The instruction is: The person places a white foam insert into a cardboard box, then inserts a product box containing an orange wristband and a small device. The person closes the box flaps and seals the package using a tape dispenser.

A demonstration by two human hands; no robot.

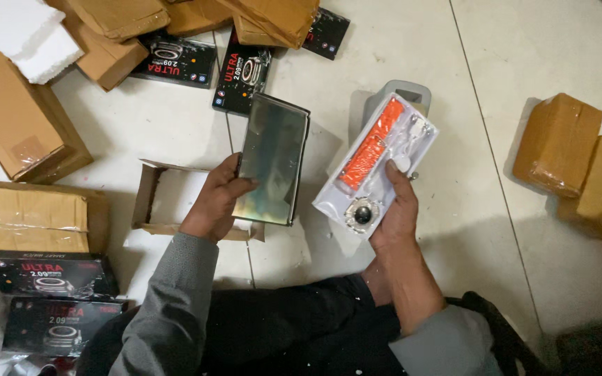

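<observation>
**Here, a boxed watch comes apart in two hands**

Below, a pale tiled floor [398, 56] spreads out, glossy and hard, littered with packaging. Largest among it are the brown cardboard cartons [8, 118], matte and taped, stacked at the left edge, with two more taped parcels [559, 143] well apart at the right. White foam blocks [26, 35] lie at the upper left, crumbly by the look of the specks strewn about. Black printed retail boxes [50, 275] with a glossy finish sit at the lower left, and others lie half under cartons at the top. An opened cardboard sleeve [165, 198] lies flat just beside the person's left wrist.

The left hand [214, 202] grips the long edge of a flat, mirror-like silver lid [273, 160], thumb over its face and fingers behind, holding it tilted above the floor. The right hand [395, 209] clasps the lower end of a white moulded plastic tray [377, 163], thumb pressed on top. Nested in the tray are an orange ribbed strap [372, 143], a round dark watch face [362, 213] and a coiled white cable [416, 132].

The step looks to be unpacking, lid just parted from tray. Judging by this, the next move calls for setting one piece down, since both hands are full.
</observation>
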